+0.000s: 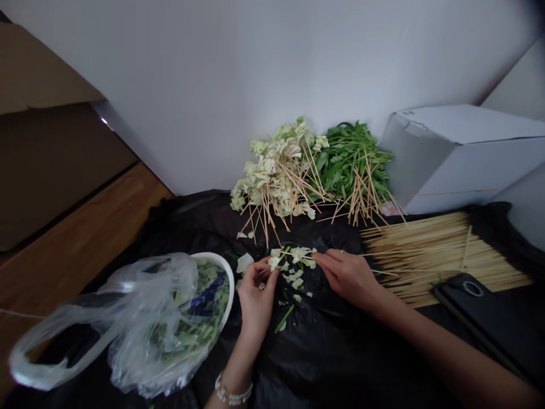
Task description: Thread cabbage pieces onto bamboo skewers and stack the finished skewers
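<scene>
My left hand (258,287) pinches a pale cabbage piece (275,262) between thumb and fingertips. Opposite it, my right hand (348,276) is closed on a thin bamboo skewer (369,255), whose tail sticks out behind the fingers to the right. Whitish leaf pieces (300,254) sit along the skewer between the two hands; its tip is hard to make out. Loose leaf scraps (294,278) and a green stem (284,319) lie below on the black plastic sheet (306,358). Behind the hands is a heap of skewered pale cabbage (272,167), beside skewered green leaves (347,153).
Bare bamboo skewers (426,255) are spread at right, with a dark phone (481,318) in front. A white box (468,153) stands behind them. On the left, a clear plastic bag (149,318) lies over a white-rimmed bowl (227,270) of greens. A cardboard box (46,74) stands far left.
</scene>
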A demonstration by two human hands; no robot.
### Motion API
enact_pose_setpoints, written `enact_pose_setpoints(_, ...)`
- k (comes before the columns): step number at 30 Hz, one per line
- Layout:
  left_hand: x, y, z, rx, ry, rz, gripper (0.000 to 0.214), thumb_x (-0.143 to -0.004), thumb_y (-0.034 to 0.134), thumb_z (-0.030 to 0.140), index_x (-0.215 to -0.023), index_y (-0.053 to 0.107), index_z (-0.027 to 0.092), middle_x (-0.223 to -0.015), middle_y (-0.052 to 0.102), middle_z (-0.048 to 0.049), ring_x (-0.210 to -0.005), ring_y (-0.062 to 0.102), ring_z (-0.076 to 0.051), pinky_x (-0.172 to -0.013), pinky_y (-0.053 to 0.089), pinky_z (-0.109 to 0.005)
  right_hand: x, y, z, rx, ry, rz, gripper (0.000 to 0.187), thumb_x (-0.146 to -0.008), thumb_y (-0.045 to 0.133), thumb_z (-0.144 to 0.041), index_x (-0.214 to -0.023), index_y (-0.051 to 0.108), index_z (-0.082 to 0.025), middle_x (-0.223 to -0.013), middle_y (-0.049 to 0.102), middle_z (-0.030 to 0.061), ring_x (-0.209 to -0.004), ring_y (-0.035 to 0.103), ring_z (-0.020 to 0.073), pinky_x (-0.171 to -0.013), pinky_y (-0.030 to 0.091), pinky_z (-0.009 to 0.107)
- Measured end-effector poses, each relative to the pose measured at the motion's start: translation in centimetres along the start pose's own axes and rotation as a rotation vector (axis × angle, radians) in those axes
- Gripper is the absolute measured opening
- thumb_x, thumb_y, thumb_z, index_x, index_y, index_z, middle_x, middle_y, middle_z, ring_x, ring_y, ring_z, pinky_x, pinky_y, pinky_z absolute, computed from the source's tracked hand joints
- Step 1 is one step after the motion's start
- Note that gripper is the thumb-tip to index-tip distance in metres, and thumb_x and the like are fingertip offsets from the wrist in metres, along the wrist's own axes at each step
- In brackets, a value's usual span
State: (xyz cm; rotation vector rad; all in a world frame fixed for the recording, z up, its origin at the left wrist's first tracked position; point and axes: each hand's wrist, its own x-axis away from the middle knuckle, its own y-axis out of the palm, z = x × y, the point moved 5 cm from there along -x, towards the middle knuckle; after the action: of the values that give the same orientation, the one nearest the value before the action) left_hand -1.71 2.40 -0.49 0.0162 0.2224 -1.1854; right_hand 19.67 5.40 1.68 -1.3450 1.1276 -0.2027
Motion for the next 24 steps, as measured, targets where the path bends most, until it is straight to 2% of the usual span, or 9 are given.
enact_pose_setpoints(2,0.0,0.3,-0.5,0.208,-0.136,-0.027,0.030,-0.073,0.078,0.027,-0.097,0.063,0.020,-0.103,0.073,-0.0078,-0.098,0.070,-0.022,-0.090,0.054,-0.036,0.0,-0.1,-0.2,-0.009,-0.016,0.015,0.026,-0.095,0.046,-0.017,-0.107,0.069,-0.017,-0.082,0.067,0.0043,-0.074,0.062,0.0130,-0.067,0.043,0.023)
enact_pose_setpoints(4,0.0,0.7,-0.9,0.362,-0.247,-0.061,0.036,-0.074,0.079,0.030,-0.105,0.065,0.019,-0.101,0.075,-0.0072,-0.097,0.071,-0.020,-0.089,0.054,-0.033,0.0,-0.3,-0.4,-0.026,-0.035,0.038,0.025,-0.095,0.047,-0.017,-0.108,0.068,-0.016,-0.081,0.067,0.0044,-0.073,0.062,0.0130,-0.067,0.043,0.024)
enact_pose_setpoints(8,-0.1,0.8,-1.3,0.555,-0.387,-0.052,0.030,-0.072,0.080,0.035,-0.095,0.073,0.018,-0.102,0.076,-0.0063,-0.093,0.072,-0.018,-0.088,0.055,-0.030,0.0,-0.6,-0.7,-0.047,-0.063,0.077,0.025,-0.095,0.047,-0.018,-0.108,0.069,-0.017,-0.079,0.066,0.0039,-0.071,0.061,0.0129,-0.066,0.043,0.024)
enact_pose_setpoints(17,-0.3,0.6,-1.6,0.715,-0.487,0.014,0.024,-0.067,0.085,0.027,-0.086,0.075,0.018,-0.095,0.077,-0.0045,-0.093,0.073,-0.016,-0.085,0.056,-0.024,0.1,-0.8,-1.1,-0.030,-0.092,0.110,0.026,-0.095,0.045,-0.018,-0.107,0.068,-0.017,-0.076,0.065,0.0027,-0.068,0.058,0.0124,-0.064,0.041,0.024)
enact_pose_setpoints(24,-0.2,0.6,-1.5,0.668,-0.468,0.007,0.027,-0.068,0.084,0.026,-0.092,0.076,0.018,-0.102,0.077,-0.0063,-0.095,0.072,-0.018,-0.091,0.055,-0.030,0.3,-0.1,-1.5,0.018,-0.145,0.059,0.028,-0.090,0.048,-0.013,-0.108,0.069,-0.016,-0.074,0.062,0.0028,-0.066,0.055,0.0129,-0.060,0.039,0.025)
